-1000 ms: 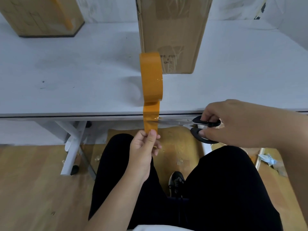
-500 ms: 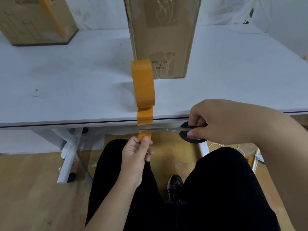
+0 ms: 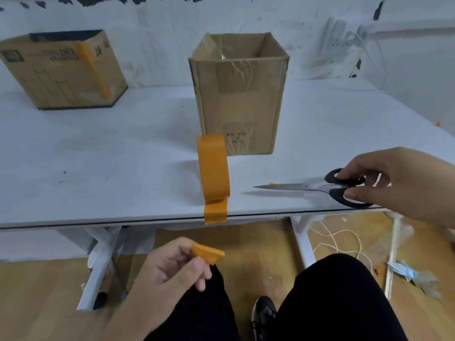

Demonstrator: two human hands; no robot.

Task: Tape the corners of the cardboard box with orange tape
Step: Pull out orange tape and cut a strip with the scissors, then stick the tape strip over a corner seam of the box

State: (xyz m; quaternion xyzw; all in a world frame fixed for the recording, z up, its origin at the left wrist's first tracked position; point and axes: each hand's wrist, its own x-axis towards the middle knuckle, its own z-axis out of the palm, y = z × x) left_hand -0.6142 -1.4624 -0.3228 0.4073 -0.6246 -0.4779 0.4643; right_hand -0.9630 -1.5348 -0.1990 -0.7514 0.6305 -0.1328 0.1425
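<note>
The left hand (image 3: 172, 264) pinches a short cut piece of orange tape (image 3: 208, 253) below the table's front edge, and the right hand (image 3: 394, 179) grasps the black handles of the scissors (image 3: 320, 187) over the table (image 3: 98, 156) near its front right edge, blades seemingly closed. The orange tape roll (image 3: 213, 168) stands at the front edge with its free end hanging over, and the open cardboard box (image 3: 238, 94) stands just behind it.

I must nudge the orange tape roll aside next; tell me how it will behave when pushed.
The tape roll stands on edge near the table rim, so it will probably roll or tip. Its loose end hangs over the rim and may stick. It looks light.
</note>
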